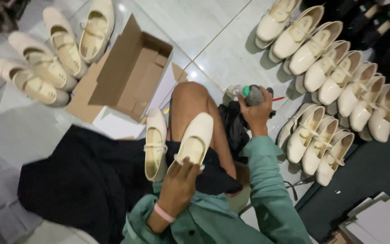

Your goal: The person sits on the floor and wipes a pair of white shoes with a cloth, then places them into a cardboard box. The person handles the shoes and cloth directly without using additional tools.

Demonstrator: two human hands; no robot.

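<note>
Fingers of the left hand [179,180] curl around the heel of a cream shoe [195,139], holding it toe-up over the person's lap. Fingers of the right hand [256,108] are closed around a small bottle [248,94] with a green neck, held out past the bent knee [190,99]; a grey cloth seems wrapped in the same grip, though the blur makes that unsure.

A 2nd shoe [155,143] lies on the black fabric [82,180] just left of the held one, its toe near the lower corner of an open cardboard box [132,72]. That box stands tilted, its open side facing the person, with a flat flap and white paper under it.

4 more shoes [55,54] sit beyond the box at upper left, close together. On the right, 2 rows of cream shoes [335,77] run diagonally, packed side by side, the nearer row [314,142] at the edge of a dark mat [375,171]. Bare pale tile [204,31] stays open between the box and the rows, ahead of the knee. White boxes [384,217] stack at lower right.
</note>
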